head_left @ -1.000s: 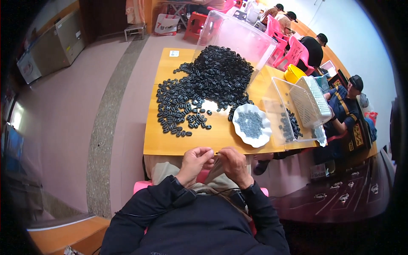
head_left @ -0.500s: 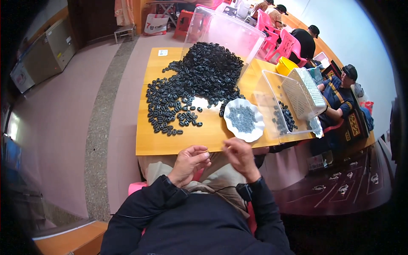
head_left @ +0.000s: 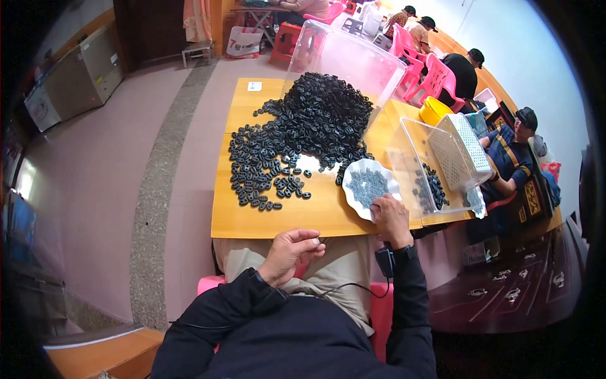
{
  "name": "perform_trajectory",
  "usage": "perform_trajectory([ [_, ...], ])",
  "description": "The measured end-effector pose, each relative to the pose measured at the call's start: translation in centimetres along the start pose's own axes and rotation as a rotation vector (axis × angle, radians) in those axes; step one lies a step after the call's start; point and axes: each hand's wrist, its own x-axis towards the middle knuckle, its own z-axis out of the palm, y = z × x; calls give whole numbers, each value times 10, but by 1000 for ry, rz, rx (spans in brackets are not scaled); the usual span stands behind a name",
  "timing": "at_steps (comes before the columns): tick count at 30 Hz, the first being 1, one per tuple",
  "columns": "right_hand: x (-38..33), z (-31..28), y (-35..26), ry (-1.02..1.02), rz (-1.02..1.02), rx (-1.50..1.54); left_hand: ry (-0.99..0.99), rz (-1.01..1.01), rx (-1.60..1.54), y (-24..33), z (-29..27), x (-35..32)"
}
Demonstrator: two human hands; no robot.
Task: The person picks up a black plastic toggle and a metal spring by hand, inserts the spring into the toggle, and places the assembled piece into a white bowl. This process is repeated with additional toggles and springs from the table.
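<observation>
Two hands are busy near the middle of the frame: the left hand (head_left: 291, 252) sits low over the lap, its fingers pinched together on a tiny dark piece that is too small to make out. Above it, a big heap of black rings (head_left: 303, 136) covers the yellow table (head_left: 278, 218) in the upper middle. To the right, the right hand (head_left: 391, 218) rests on the near edge of a white plate (head_left: 369, 188) of small grey bits, fingers curled so I cannot tell if it holds anything, and a clear plastic box (head_left: 435, 164) stands just beside the plate.
</observation>
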Motion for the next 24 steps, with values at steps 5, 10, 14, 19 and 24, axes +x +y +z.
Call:
perform_trajectory([
  [5, 2, 5, 3, 66, -39, 17, -33, 10, -36, -2, -2, 2],
  [10, 2, 4, 4, 78, -47, 81, -21, 11, -24, -2, -1, 1],
  [14, 1, 12, 10, 183, -51, 206, -8, 6, 5, -3, -1, 1],
  [19, 4, 15, 13, 255, -110, 322, 5, 20, 9, -6, -3, 2],
  [24, -2, 2, -11, 265, -42, 602, 34, 16, 18, -4, -2, 2],
])
